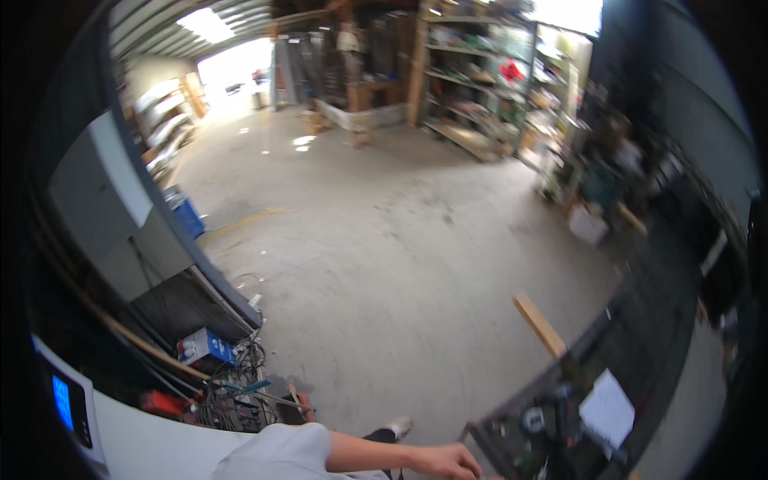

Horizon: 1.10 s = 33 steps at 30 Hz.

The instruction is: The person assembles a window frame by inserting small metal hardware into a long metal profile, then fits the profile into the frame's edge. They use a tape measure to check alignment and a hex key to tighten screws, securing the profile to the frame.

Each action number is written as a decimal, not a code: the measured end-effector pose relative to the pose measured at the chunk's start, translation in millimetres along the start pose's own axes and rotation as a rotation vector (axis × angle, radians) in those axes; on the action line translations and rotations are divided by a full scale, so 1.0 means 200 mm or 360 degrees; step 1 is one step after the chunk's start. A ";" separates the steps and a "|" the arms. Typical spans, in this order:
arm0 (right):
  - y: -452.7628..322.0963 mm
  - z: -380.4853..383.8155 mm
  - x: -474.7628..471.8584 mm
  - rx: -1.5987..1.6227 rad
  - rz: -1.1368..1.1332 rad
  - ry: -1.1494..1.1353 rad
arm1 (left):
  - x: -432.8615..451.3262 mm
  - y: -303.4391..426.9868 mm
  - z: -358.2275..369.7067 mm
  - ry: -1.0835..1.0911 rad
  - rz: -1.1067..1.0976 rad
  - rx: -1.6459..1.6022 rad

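Note:
My left hand [447, 461] reaches in at the bottom edge, from a light grey sleeve [279, 450]. Its fingers curl downward and are cut off by the frame, so whatever they touch is hidden. Right beside it is the near corner of a dark workbench [642, 306]. On the bench lie a white sheet of paper [607, 408], a round white-faced item [532, 420] and dark, blurred tools. A wooden board [539, 324] sticks out past the bench's edge. My right hand is out of view.
A white surface [150, 441] with a lit display [62, 402] lies at left. Tangled cables [240, 372], a blue-and-white box [207, 349] and a blue container [185, 213] line the left side. Loaded shelves [462, 78] stand behind, and clutter [594, 186] is heaped at right. Concrete floor [384, 270] lies between.

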State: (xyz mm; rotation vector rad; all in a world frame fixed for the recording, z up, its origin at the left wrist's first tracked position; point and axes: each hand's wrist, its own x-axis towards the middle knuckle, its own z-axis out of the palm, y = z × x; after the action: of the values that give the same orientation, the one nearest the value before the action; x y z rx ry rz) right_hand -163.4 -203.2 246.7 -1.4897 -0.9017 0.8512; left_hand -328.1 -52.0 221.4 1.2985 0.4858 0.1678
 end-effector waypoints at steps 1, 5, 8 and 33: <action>0.04 -0.03 -0.05 -0.0071 -0.0013 0.0006 | -0.05 -0.01 0.07 -0.0040 -0.0070 -0.0144; 0.15 -0.03 -0.23 -0.0240 0.0027 -0.0072 | -0.26 -0.06 0.30 0.0546 -0.0524 -0.0627; 0.14 0.09 -0.39 0.0253 -0.0084 0.0003 | -0.45 -0.09 0.46 0.0644 -0.0291 -0.1013; 0.95 -0.43 0.21 -0.1416 -0.0511 0.0586 | 0.33 -1.05 -0.60 0.0804 0.0574 -0.0079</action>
State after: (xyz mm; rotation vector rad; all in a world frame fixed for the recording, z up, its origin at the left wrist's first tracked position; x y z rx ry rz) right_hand -52.6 -215.8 64.9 -2.0737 -1.2626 -0.1189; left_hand -352.7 22.0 -18.1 1.2845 0.6643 0.8178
